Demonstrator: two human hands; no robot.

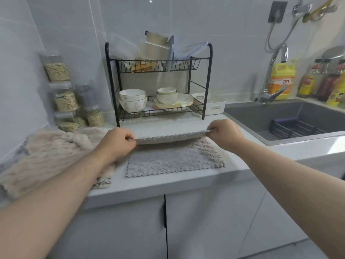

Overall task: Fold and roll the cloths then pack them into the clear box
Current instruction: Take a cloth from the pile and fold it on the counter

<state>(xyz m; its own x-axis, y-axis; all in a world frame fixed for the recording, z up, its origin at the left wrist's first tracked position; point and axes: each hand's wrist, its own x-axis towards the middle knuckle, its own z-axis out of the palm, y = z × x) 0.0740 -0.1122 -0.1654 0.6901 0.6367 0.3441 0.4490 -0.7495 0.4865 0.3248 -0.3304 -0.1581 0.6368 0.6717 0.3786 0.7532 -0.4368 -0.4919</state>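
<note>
A grey fluffy cloth (173, 159) lies on the white counter in front of me. Its far edge is lifted off the counter and stretched taut between my hands. My left hand (117, 141) pinches the far left corner. My right hand (224, 134) pinches the far right corner. The near half of the cloth stays flat on the counter. A pile of beige cloths (50, 154) lies at the left, partly under my left forearm. No clear box shows in this view.
A black two-tier dish rack (158, 83) with bowls and plates stands just behind the cloth. Jars of grain (65, 98) stack at the back left. A grey sink (291, 120) with a faucet lies at the right. A white bin (212, 104) sits beside the rack.
</note>
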